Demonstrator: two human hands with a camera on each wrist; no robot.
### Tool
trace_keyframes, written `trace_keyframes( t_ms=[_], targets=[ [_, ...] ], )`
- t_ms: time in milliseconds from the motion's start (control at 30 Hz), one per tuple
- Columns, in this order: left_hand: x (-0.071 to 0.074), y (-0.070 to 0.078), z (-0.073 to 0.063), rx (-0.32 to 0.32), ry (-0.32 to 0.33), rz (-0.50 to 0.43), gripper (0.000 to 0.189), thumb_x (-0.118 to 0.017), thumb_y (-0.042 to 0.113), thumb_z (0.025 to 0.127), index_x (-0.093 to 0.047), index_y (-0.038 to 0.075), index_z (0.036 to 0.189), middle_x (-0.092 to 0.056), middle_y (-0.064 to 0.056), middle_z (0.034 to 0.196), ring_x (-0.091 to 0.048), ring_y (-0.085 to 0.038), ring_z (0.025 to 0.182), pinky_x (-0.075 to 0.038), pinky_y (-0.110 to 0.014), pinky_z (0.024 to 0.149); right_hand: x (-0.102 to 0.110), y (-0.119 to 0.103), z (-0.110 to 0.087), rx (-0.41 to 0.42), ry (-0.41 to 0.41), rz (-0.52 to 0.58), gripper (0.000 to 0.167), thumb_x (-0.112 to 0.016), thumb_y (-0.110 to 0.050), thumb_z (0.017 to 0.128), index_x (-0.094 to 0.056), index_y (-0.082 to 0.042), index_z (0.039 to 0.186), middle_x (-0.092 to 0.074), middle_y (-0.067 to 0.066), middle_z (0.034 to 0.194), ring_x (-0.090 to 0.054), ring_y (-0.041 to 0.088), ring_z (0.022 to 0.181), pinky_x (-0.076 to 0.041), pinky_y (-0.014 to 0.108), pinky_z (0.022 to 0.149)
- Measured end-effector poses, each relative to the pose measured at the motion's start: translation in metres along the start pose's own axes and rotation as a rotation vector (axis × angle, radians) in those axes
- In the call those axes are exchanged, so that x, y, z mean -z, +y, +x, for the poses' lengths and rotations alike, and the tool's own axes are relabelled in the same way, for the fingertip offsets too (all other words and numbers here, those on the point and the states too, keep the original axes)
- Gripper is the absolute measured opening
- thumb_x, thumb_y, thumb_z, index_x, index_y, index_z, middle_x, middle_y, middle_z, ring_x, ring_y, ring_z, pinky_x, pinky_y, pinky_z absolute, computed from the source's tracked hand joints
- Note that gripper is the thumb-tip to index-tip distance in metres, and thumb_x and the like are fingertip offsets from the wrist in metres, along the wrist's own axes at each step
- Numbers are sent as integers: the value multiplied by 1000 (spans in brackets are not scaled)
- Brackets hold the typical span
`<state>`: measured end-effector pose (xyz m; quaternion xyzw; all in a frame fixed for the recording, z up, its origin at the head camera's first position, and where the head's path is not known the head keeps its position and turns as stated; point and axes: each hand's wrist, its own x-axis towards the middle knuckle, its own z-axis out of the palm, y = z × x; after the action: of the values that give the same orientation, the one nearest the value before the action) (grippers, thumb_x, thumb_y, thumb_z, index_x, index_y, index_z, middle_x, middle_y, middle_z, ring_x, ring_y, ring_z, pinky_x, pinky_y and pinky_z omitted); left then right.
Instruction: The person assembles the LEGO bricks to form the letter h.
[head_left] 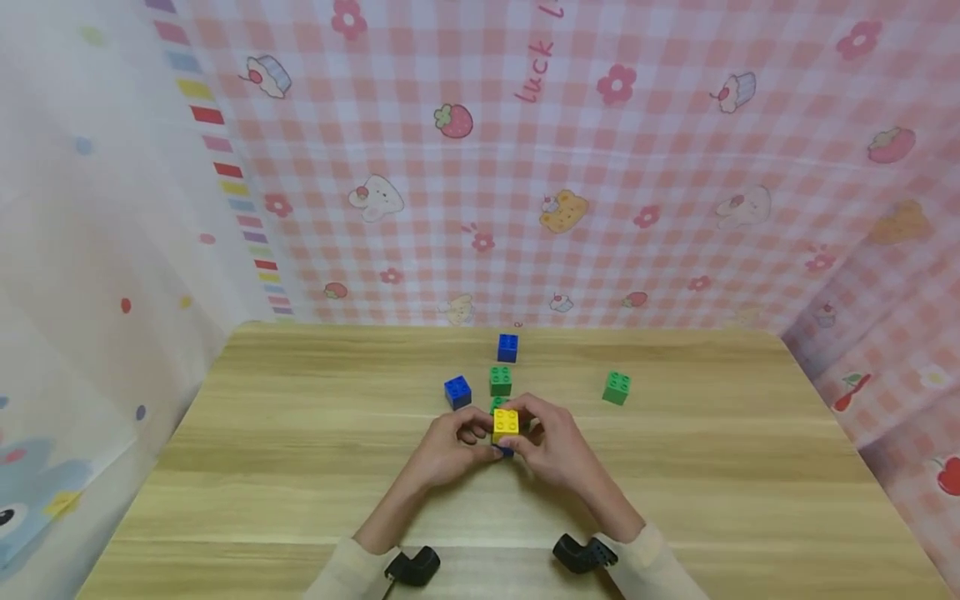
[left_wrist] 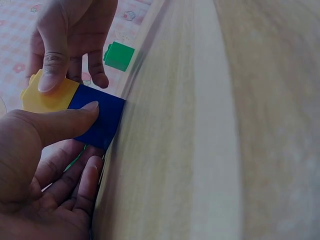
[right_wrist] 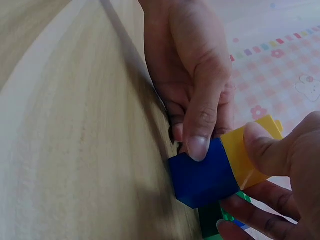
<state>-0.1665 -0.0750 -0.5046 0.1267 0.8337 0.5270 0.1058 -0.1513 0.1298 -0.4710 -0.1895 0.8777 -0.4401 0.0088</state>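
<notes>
A yellow building block [head_left: 506, 423] sits on top of a blue building block [left_wrist: 102, 117], which stands on the table. My right hand [head_left: 553, 442] pinches the yellow block, its thumb on the near side and fingers behind. With thumb and fingers, my left hand [head_left: 452, 448] holds the blue block below, as the left wrist view shows. In the right wrist view the left thumb presses on the face of the blue block [right_wrist: 205, 175], next to the yellow block [right_wrist: 247, 155]. Just behind the stack is a green block [head_left: 498, 402], partly hidden by the hands.
Behind the hands stand another green block [head_left: 500, 381], a blue block [head_left: 457, 392] to its left and a blue block [head_left: 507, 347] farther back. A green block [head_left: 617, 387] sits to the right. The wooden table [head_left: 300, 417] ends at a checked cloth [head_left: 480, 167].
</notes>
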Motion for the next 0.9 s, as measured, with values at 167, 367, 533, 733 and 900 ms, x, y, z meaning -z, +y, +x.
trace_keyframes(
  t_ms=[167, 367, 533, 733, 900],
  targets=[
    [-2, 2, 1, -10, -3, 8, 31, -87, 20, 80, -73, 16, 107, -72, 2, 101, -60, -15, 90, -52, -27, 81, 0, 0, -2, -13, 26, -2, 29, -78, -11, 91, -65, -22, 114, -69, -1, 101, -60, 18, 89, -56, 22, 72],
    [-1, 3, 0, -13, 9, 5, 31, -87, 20, 79, -73, 15, 106, -71, -1, 100, -59, -17, 89, -51, -28, 81, -1, 2, -1, -36, 29, 19, 29, -79, -15, 91, -67, -26, 114, -71, -2, 103, -61, 19, 91, -57, 24, 74],
    [-2, 0, -2, -3, 6, 4, 31, -87, 22, 78, -73, 17, 105, -71, -2, 101, -58, -17, 90, -50, -28, 80, 1, 8, -2, -47, -22, 50, 31, -78, -20, 91, -67, -31, 118, -72, -6, 106, -62, 15, 93, -57, 25, 77],
    [-4, -1, -3, -19, 19, 8, 31, -87, 22, 78, -73, 16, 105, -71, -3, 101, -58, -17, 90, -50, -27, 80, 6, 10, -2, -2, -62, 20, 33, -77, -23, 93, -67, -33, 123, -71, -10, 105, -63, 14, 94, -59, 27, 79],
    [-3, 1, -2, -25, 15, 8, 32, -86, 17, 78, -72, 14, 107, -71, -3, 102, -58, -16, 89, -49, -24, 79, 16, 7, -2, 17, -59, -26, 40, -77, -22, 93, -65, -26, 131, -72, -10, 109, -67, 19, 101, -60, 36, 85]
  ],
)
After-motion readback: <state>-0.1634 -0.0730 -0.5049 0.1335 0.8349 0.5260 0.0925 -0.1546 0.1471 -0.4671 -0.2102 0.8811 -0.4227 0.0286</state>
